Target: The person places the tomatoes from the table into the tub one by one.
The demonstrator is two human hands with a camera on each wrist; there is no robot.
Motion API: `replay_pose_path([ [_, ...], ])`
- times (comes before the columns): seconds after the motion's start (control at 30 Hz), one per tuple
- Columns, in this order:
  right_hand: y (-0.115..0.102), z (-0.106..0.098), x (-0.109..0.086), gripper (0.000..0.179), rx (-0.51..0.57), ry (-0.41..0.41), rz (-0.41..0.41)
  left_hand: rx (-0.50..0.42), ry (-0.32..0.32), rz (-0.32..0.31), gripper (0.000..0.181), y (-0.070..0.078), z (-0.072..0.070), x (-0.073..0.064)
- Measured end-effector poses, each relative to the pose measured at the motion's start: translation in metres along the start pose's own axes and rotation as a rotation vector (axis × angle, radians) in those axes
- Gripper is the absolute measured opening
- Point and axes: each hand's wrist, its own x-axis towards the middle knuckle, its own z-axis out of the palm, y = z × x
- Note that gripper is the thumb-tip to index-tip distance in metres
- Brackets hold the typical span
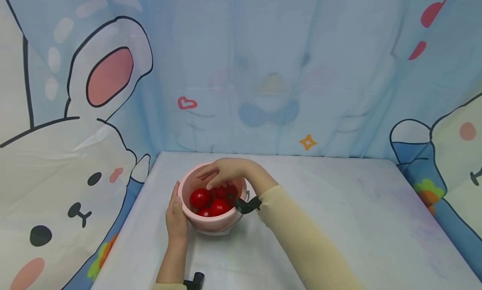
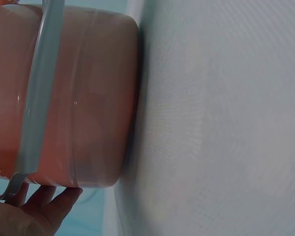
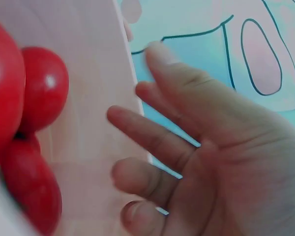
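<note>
A pink bucket (image 1: 214,224) holds several red tomatoes (image 1: 201,198), heaped at its bottom. My left hand (image 1: 177,219) rests against the bucket's left side, fingers extended along the wall. In the left wrist view, its fingertips (image 2: 64,199) touch the bucket wall (image 2: 101,98) beside the handle's end. Over the bucket's mouth, my right hand (image 1: 226,169) reaches in from the right, fingers spread and slightly bent, with nothing held. The right wrist view has this hand (image 3: 211,137) apart from the glossy tomatoes (image 3: 45,88), the inner wall behind its fingers.
The bucket's grey handle (image 2: 42,93) hangs down along its outer side. A white cloth-covered table (image 1: 320,206) carries the bucket near its left part. Behind stands a blue curtain (image 1: 271,51) with cartoon rabbits. Both wrists wear black camera mounts (image 1: 248,205).
</note>
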Motion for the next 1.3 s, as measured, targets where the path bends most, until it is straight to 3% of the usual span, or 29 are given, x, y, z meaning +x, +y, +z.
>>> replay_pose_path([
  [0.2, 0.008, -0.008, -0.04, 0.046, -0.09, 0.171, 0.061, -0.001, -0.008, 0.002, 0.044, 0.001, 0.003, 0.0],
  [0.4, 0.03, -0.003, -0.118, 0.046, -0.183, 0.36, 0.157, 0.008, -0.001, 0.012, 0.042, 0.003, 0.004, 0.0],
  [0.57, 0.051, 0.033, -0.185, 0.056, -0.375, 0.489, 0.332, 0.021, -0.005, 0.008, 0.045, 0.002, 0.003, 0.0],
  [0.73, 0.063, 0.086, -0.23, 0.076, -0.558, 0.599, 0.456, 0.025, -0.005, -0.005, 0.047, 0.001, -0.001, 0.0],
  [0.9, 0.064, 0.123, -0.244, 0.094, -0.581, 0.681, 0.614, 0.046, 0.013, 0.022, 0.045, 0.001, -0.004, 0.002],
  [1.03, 0.067, 0.14, -0.243, 0.096, -0.552, 0.712, 0.665, 0.123, 0.017, 0.052, 0.044, 0.002, -0.012, 0.003],
  [1.2, 0.071, 0.147, -0.241, 0.092, -0.525, 0.707, 0.678, 0.315, -0.005, 0.125, 0.047, 0.008, -0.034, 0.002],
  [1.3, 0.071, 0.145, -0.241, 0.09, -0.519, 0.708, 0.67, 0.465, -0.025, 0.181, 0.051, 0.022, -0.047, 0.001],
])
